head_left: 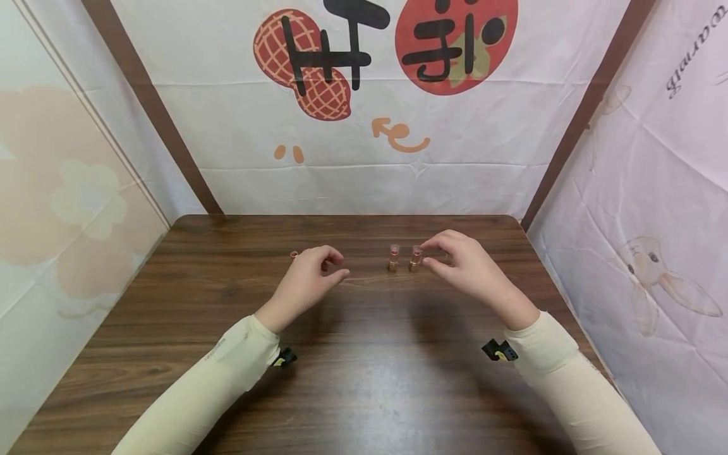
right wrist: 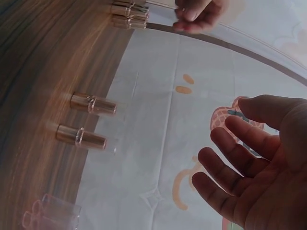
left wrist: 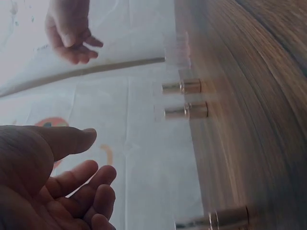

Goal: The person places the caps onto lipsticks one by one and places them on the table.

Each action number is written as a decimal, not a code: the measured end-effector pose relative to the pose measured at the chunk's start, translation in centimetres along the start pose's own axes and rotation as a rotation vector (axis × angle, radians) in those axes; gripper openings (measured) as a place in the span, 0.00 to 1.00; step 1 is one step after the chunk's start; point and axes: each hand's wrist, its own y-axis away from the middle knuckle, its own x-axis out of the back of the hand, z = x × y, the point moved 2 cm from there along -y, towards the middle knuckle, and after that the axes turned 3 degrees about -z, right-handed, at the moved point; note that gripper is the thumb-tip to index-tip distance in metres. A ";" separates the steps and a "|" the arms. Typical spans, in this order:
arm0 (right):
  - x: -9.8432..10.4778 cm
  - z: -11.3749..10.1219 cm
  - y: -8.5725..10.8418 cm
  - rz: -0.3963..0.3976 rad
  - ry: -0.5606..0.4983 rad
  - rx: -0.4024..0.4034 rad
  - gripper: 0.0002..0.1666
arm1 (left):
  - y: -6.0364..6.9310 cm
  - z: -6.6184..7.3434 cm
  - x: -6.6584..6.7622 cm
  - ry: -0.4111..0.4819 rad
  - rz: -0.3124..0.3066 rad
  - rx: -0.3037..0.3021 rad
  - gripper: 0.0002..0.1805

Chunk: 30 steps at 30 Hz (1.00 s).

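Note:
Two gold lipstick tubes with clear tops stand upright side by side on the table, the left lipstick (head_left: 393,258) and the right lipstick (head_left: 415,259). My right hand (head_left: 463,262) hovers just right of them, fingers loosely bent and holding nothing; the right wrist view shows it apart from both tubes. Left of the pair, my left hand (head_left: 307,278) is above the table with relaxed fingers and nothing in them. It mostly hides several gold tubes (right wrist: 129,14), seen in the right wrist view; one ring-shaped top (head_left: 294,254) peeks out in the head view.
Several clear pinkish caps (right wrist: 53,213) stand right of the lipsticks, hidden behind my right hand in the head view. The brown wooden table (head_left: 375,379) ends at a printed white cloth (head_left: 364,189) behind, with more cloth at both sides.

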 end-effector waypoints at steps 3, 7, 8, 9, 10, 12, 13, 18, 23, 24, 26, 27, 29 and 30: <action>0.1 0.3 0.3 0.001 0.003 -0.015 0.13 | 0.8 -0.7 0.7 0.005 0.023 0.011 0.14; 0.1 0.9 0.4 -0.002 0.021 -0.040 0.14 | 1.6 -1.9 1.6 -0.001 0.039 0.045 0.16; 0.1 1.0 0.5 -0.003 0.023 -0.044 0.14 | 1.8 -2.2 1.7 0.000 0.042 0.052 0.16; 0.1 1.2 0.5 -0.005 0.025 -0.049 0.14 | 1.9 -2.4 1.8 0.000 0.043 0.060 0.17; 0.1 1.4 0.5 -0.007 0.028 -0.055 0.14 | 2.0 -2.7 1.9 -0.001 0.045 0.069 0.17; 0.1 1.7 0.6 -0.012 0.028 -0.064 0.14 | 2.2 -3.1 2.0 0.006 0.051 0.086 0.18; 0.1 1.8 0.6 -0.014 0.027 -0.067 0.15 | 2.3 -3.3 2.0 0.008 0.054 0.092 0.19; 0.2 2.4 0.9 -0.020 0.034 -0.095 0.15 | 2.4 -4.1 2.2 0.013 0.074 0.103 0.19; 0.3 3.3 1.0 -0.010 0.059 -0.118 0.15 | 2.9 -4.9 2.2 -0.023 0.070 0.140 0.22; 0.3 3.5 1.1 -0.009 0.062 -0.124 0.15 | 3.0 -5.1 2.2 -0.028 0.067 0.151 0.23; 0.3 4.0 1.2 -0.009 0.068 -0.140 0.15 | 3.2 -5.4 2.1 -0.043 0.061 0.168 0.24; 0.3 4.2 1.2 -0.009 0.072 -0.150 0.15 | 3.3 -5.6 2.0 -0.051 0.057 0.174 0.25; 0.3 4.8 1.3 -0.014 0.072 -0.172 0.15 | 3.5 -6.0 1.9 -0.066 0.051 0.189 0.25; 0.3 5.0 1.3 -0.015 0.070 -0.186 0.15 | 3.5 -6.1 1.9 -0.072 0.047 0.196 0.26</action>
